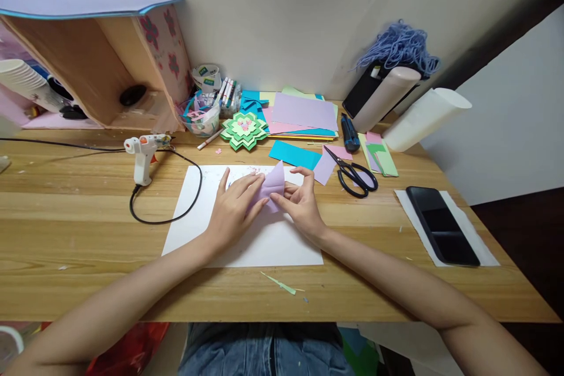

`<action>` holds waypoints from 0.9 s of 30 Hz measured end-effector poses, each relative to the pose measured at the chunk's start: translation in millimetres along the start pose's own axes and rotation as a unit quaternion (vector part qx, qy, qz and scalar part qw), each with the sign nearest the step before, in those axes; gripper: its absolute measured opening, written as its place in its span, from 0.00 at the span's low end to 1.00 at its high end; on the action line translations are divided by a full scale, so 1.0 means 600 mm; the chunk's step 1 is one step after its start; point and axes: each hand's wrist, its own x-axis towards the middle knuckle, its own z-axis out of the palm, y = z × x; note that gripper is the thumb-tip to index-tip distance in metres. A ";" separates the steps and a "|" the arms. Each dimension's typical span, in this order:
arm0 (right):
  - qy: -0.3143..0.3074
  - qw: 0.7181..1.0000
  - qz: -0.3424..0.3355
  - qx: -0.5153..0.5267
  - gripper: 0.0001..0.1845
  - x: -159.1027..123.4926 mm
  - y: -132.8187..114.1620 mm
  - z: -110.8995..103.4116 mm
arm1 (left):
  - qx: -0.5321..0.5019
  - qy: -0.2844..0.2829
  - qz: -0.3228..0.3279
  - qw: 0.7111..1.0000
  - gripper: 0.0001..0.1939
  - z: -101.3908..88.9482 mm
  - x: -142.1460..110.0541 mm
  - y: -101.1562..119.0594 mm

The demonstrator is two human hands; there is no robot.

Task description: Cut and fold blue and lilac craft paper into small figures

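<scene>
A piece of lilac paper (pixel 272 183), bent along a crease, is held between my two hands over a white sheet (pixel 273 241). My left hand (pixel 235 202) lies on its left side, fingers stretched over the paper and pressing it down. Thumb and fingers of my right hand (pixel 303 202) pinch its right edge, with the index finger raised and curled. Part of the lilac paper is hidden under the left fingers. Behind the hands sits a layered green paper flower (pixel 244 129) with a pink centre.
Black-handled scissors (pixel 352 173) and a blue paper strip (pixel 294 154) lie beyond my right hand. A white glue gun (pixel 143 158) stands left, its cord looping beside the sheet. Coloured papers (pixel 304 111), a utility knife (pixel 350 134) and a phone (pixel 440 224) are also on the table.
</scene>
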 end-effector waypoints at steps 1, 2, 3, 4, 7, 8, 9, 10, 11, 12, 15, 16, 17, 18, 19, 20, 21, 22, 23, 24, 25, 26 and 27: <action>-0.008 1.000 0.003 0.002 0.26 0.000 0.001 0.000 | 0.000 0.003 -0.003 1.000 0.21 0.001 0.000 0.001; -0.016 1.000 0.006 0.004 0.25 0.000 0.002 0.000 | 0.000 0.006 -0.006 1.000 0.19 0.001 -0.001 0.001; -0.023 1.000 0.006 0.004 0.23 -0.001 0.003 0.000 | -0.001 0.009 -0.008 1.000 0.19 0.002 0.000 0.002; -0.028 1.000 0.005 0.001 0.22 -0.001 0.004 0.000 | -0.001 0.009 -0.009 1.000 0.18 0.002 0.000 0.003; -0.032 0.999 -0.005 -0.021 0.19 -0.005 0.004 0.000 | -0.002 0.006 -0.007 1.000 0.17 0.001 0.000 0.006; -0.034 0.999 -0.010 -0.030 0.18 -0.006 0.004 0.000 | -0.001 0.004 -0.007 1.000 0.17 0.001 0.000 0.007; -0.035 0.999 -0.016 -0.038 0.16 -0.007 0.003 0.001 | 0.000 0.002 -0.008 1.000 0.16 0.001 0.000 0.008; -0.037 0.998 -0.023 -0.044 0.15 -0.009 0.003 0.001 | 0.000 -0.001 -0.010 1.000 0.16 0.001 0.000 0.008; -0.037 0.998 -0.031 -0.046 0.15 -0.010 0.003 0.002 | -0.001 -0.004 -0.011 1.000 0.16 0.001 -0.001 0.008; -0.034 0.998 -0.038 -0.044 0.15 -0.011 0.003 0.003 | -0.003 -0.006 -0.011 1.000 0.16 0.002 -0.001 0.007; -0.019 0.998 -0.043 -0.028 0.19 -0.012 0.003 0.007 | -0.010 -0.003 -0.010 1.000 0.16 0.004 -0.003 0.006; -0.017 0.999 -0.039 -0.025 0.20 -0.012 0.004 0.007 | -0.011 -0.002 -0.009 1.000 0.16 0.004 -0.003 0.006; -0.016 0.999 -0.033 -0.023 0.20 -0.012 0.004 0.008 | -0.011 0.000 -0.008 1.000 0.15 0.005 -0.003 0.006; -0.018 0.999 -0.027 -0.023 0.20 -0.012 0.004 0.008 | -0.012 0.001 -0.006 1.000 0.15 0.005 -0.004 0.006; -0.020 0.999 -0.023 -0.023 0.20 -0.012 0.005 0.008 | -0.014 0.001 -0.005 1.000 0.15 0.006 -0.004 0.007; -0.022 0.999 -0.023 -0.023 0.20 -0.012 0.005 0.009 | -0.018 0.001 -0.005 1.000 0.14 0.006 -0.004 0.007; -0.024 0.999 -0.025 -0.023 0.20 -0.013 0.006 0.009 | -0.023 0.001 -0.005 1.000 0.14 0.006 -0.004 0.008; -0.024 0.999 -0.032 -0.025 0.19 -0.013 0.008 0.009 | -0.029 0.001 -0.004 1.000 0.13 0.006 -0.004 0.008; -0.021 0.998 -0.043 -0.032 0.18 -0.013 0.010 0.008 | -0.035 0.000 -0.005 0.999 0.13 0.006 -0.004 0.008; -0.014 0.997 -0.059 -0.043 0.17 -0.013 0.012 0.008 | -0.041 0.000 -0.005 0.999 0.12 0.006 -0.004 0.009; -0.006 0.995 -0.078 -0.058 0.16 -0.014 0.014 0.007 | -0.045 0.001 -0.006 0.999 0.12 0.005 -0.004 0.009; 0.001 0.992 -0.100 -0.076 0.15 -0.015 0.016 0.006 | -0.047 0.005 -0.006 0.999 0.11 0.005 -0.004 0.009; 0.007 0.988 -0.122 -0.097 0.14 -0.015 0.018 0.004 | -0.047 0.009 -0.007 0.999 0.11 0.004 -0.004 0.009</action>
